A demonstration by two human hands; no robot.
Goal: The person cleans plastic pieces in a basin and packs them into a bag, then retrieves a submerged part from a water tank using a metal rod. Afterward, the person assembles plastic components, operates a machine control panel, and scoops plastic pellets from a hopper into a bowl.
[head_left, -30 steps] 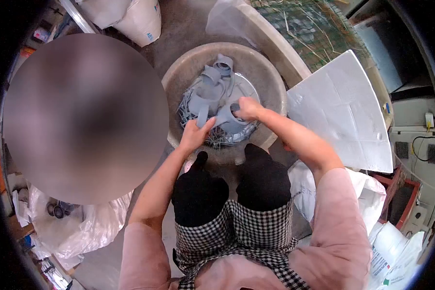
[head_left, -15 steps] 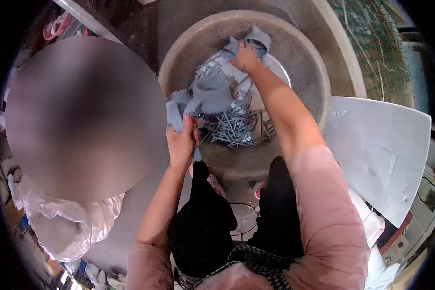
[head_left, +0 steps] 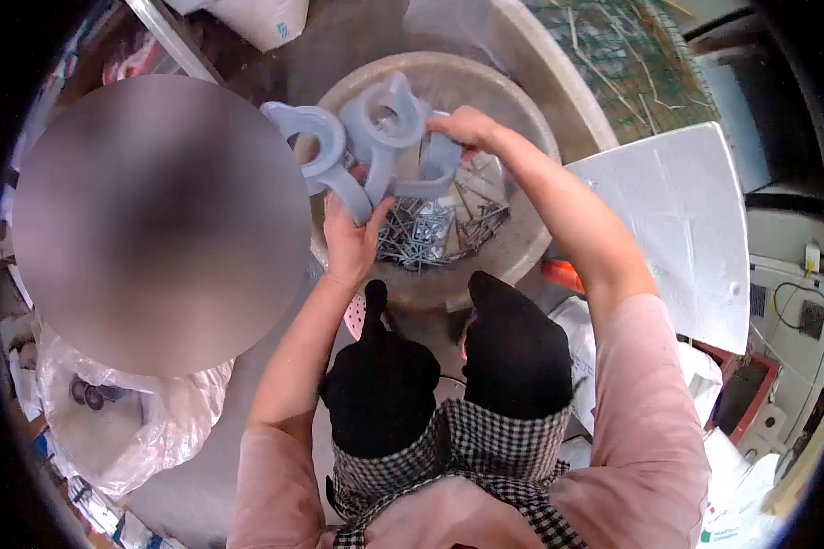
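Observation:
My left hand (head_left: pixel 350 242) is wrapped round the lower ends of grey plastic rings with short stems. One ring (head_left: pixel 334 137) leans to the left, and a second ring piece (head_left: pixel 378 169) stands beside it. My right hand (head_left: pixel 465 128) grips the upper edge of a third grey plastic piece (head_left: pixel 444 165), close against the others. All of them are over a round beige basin (head_left: pixel 542 137). Loose metal nails or long screws (head_left: pixel 412 236) lie in the basin, with a shiny clear packet (head_left: pixel 437 224) among them. My left fingertips are partly hidden behind the plastic.
Right of the basin a large white foam-like panel (head_left: pixel 673 229) leans. A clear plastic bag (head_left: pixel 188 412) with dark round pieces sits at lower left. Green netting (head_left: pixel 604 55) is at upper right, and a white sack (head_left: pixel 265 23) stands behind. A blurred disc covers the left side.
Both hands have lifted grey ring pieces up out of the basin and brought them closer together. My right hand has come back from the basin's far side. The view has shifted.

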